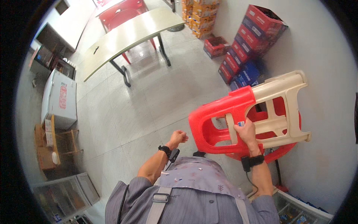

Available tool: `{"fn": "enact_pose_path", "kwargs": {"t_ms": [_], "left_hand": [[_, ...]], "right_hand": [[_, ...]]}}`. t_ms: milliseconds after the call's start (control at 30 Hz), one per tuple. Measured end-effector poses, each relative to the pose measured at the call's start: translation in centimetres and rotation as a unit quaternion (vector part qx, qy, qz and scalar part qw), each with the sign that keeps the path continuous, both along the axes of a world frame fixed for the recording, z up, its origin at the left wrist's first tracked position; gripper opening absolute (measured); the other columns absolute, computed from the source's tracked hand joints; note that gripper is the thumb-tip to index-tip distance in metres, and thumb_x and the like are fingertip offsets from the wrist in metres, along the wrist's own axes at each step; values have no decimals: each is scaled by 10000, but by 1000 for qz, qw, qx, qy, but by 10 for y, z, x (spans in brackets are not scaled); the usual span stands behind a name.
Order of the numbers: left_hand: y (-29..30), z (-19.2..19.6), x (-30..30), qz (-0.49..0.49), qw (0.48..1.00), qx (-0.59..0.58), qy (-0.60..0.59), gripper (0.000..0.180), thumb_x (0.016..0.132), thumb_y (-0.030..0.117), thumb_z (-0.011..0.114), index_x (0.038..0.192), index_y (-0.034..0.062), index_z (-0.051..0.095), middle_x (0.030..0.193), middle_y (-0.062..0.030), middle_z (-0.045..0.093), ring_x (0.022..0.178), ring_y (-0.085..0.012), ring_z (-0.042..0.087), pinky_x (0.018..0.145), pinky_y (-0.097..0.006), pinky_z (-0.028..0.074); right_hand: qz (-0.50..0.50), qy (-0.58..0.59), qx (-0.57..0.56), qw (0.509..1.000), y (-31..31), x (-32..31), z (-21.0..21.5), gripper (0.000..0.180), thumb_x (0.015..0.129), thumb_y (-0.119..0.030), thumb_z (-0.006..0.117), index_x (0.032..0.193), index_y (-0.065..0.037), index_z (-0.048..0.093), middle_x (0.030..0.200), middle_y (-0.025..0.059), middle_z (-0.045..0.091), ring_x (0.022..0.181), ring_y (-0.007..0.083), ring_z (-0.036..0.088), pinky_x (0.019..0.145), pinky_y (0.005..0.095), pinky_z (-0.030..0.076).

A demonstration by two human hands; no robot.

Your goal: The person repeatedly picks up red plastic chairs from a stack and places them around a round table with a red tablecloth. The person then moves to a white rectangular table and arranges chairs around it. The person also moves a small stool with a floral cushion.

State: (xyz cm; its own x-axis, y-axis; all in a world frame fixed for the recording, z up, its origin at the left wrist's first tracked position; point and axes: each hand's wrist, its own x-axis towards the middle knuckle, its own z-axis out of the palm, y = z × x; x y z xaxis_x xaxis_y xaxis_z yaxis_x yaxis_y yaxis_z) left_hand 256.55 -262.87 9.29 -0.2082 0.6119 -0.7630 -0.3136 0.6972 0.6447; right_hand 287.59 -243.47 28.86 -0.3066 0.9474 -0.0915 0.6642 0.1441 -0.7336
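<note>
My right hand (247,133) grips a red plastic stool (220,106) by a leg, next to a small label. The stool is tipped on its side, its seat end toward my left. A cream plastic stool (296,108) is nested in it, with its legs sticking out to the right. My left hand (178,139) hangs to the left of the red stool, apart from it. It holds nothing, and its fingers are loosely bent. Behind and below the stools shows a curved red plastic piece (285,151), mostly hidden.
Ahead stands a pale folding table (130,33) with red chairs (121,16) behind it. Stacked red boxes (246,41) and orange cartons (201,16) line the right wall. On the left are a white chest freezer (61,97) and cardboard boxes (44,149). Glass-topped cases (63,196) flank me.
</note>
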Motion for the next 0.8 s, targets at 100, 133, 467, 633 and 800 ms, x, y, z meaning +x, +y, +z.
{"fn": "enact_pose_path", "kwargs": {"t_ms": [100,133,467,633,800], "left_hand": [[-26,-14,-22,26,1000,14,1,237,916,245,574,960,13,595,816,-78,673,703,-164,654,652,-326,548],[-36,-15,-32,44,999,20,6,248,916,263,583,960,19,598,806,-68,668,702,-161,651,661,-333,549],[-200,2,-163,278,931,197,-134,456,960,384,457,1286,66,474,1191,-97,564,1000,-262,585,816,-419,508],[-244,53,-144,361,881,230,-201,576,984,452,403,1411,66,394,1397,-123,481,1185,-294,531,960,-441,488],[-246,142,-110,394,888,213,-100,528,978,375,472,1388,47,415,1357,-119,515,1134,-248,569,953,-385,493]], "right_hand": [[46,111,-58,991,-2,-29,16,354,699,-214,709,971,4,647,792,180,678,725,284,676,661,393,511],[60,132,-103,984,-3,-42,27,345,706,-193,711,971,17,647,784,108,679,707,182,646,650,345,504],[156,336,-310,876,-39,-165,38,304,805,-201,708,1024,-4,632,849,21,656,699,100,603,629,256,499],[146,386,-358,837,-58,-198,-17,291,868,-246,669,1021,-2,630,875,25,659,733,92,606,630,246,501],[147,341,-330,868,-72,-215,-65,350,891,-307,641,1042,9,639,861,16,655,743,77,587,637,257,491]]}}
